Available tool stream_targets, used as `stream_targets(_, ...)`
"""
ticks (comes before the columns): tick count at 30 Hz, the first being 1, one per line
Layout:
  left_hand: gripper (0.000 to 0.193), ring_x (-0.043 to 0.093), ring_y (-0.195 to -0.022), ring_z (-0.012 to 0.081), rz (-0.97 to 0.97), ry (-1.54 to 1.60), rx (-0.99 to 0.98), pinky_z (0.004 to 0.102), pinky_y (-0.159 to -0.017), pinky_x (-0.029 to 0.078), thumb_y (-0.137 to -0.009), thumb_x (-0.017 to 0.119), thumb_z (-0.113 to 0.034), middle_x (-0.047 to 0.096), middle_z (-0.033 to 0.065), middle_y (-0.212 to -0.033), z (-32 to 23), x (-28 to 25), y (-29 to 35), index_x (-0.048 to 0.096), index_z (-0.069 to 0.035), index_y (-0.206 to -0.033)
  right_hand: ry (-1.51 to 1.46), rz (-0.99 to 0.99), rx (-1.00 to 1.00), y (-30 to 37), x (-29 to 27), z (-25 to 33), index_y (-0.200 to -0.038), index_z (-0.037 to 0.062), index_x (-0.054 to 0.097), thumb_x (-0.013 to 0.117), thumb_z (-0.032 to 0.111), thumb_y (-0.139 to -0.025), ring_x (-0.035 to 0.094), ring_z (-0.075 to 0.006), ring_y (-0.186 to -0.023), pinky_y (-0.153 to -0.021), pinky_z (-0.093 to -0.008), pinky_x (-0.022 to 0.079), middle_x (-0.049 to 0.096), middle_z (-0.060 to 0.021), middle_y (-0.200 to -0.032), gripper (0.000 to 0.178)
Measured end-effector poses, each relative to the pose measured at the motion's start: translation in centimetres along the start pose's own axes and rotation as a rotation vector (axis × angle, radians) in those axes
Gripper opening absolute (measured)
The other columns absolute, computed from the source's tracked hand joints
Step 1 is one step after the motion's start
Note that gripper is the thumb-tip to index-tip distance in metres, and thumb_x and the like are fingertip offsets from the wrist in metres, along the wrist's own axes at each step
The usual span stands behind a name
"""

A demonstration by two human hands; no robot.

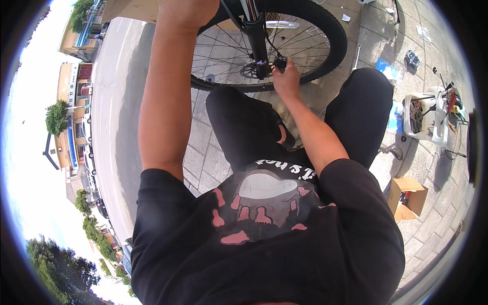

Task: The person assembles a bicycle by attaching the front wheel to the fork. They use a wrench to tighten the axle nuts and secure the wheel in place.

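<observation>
A bicycle wheel with a black knobbly tyre (339, 43) stands in front of my knees, held in a black suspension fork (258, 46). A brake disc (248, 71) sits at its hub beside the fork's lower end. My right hand (287, 81) is closed at the fingertips on a small black brake caliper (280, 62), with a thin black hose running up from it. The caliper is just beside the fork leg; whether it touches cannot be made out. My left hand (187, 11) is raised at the top edge, beside a dark cable, its fingers cut off from view.
A white plastic bin (427, 129) with tools and parts stands on the paving at right. Below it is an opened cardboard box (408, 199). A wrench (358, 55) and a blue-and-white packet (387, 70) lie beyond my right knee. Cardboard (133, 9) is at upper left, beside the road (119, 66).
</observation>
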State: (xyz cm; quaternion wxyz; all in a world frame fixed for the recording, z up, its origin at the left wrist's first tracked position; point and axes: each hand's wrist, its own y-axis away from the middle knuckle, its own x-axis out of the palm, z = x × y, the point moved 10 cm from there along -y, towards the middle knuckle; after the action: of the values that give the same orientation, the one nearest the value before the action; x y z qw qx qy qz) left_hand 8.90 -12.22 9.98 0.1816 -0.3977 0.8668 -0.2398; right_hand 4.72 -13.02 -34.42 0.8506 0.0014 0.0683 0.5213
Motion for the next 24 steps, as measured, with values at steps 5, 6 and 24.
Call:
stream_targets(5,0.020,0.074,-0.094,0.0237,-0.081,0.278,-0.076,0.0377,-0.086,0.060,-0.112,0.055,-0.022,0.060,0.0030,-0.088,0.7,0.6,0.3,0.059,-0.006,-0.100,0.057,0.035,0.023,-0.1,-0.4,1.1,-0.138,-0.0002,0.059,0.075,0.021,-0.091,0.071,-0.0414,-0.104,-0.092,-0.0474,0.055,0.071,-0.0242,-0.114,0.055)
stream_targets(6,0.019,0.074,-0.093,0.0237,-0.018,0.021,0.019,0.0374,-0.086,0.060,-0.112,0.055,-0.022,0.060,0.0031,-0.088,0.0,0.3,0.1,0.059,-0.006,-0.101,0.080,0.046,0.037,-0.1,-0.4,1.0,-0.138,-0.0001,0.059,0.075,0.022,-0.091,0.071,-0.0418,-0.104,-0.092,-0.0477,0.055,0.071,-0.0243,-0.115,0.054)
stream_targets(24,0.022,0.071,-0.091,0.0203,-0.156,0.972,-0.140,0.0342,-0.086,0.057,-0.112,0.054,-0.025,0.060,0.0032,-0.089,3.4,1.4,1.3,0.059,-0.005,-0.104,0.562,0.393,-0.097,-0.3,-0.6,3.6,-0.117,-0.0010,0.055,0.067,0.038,-0.100,0.073,-0.0427,-0.098,-0.087,-0.0507,0.058,0.072,-0.0258,-0.110,0.044)
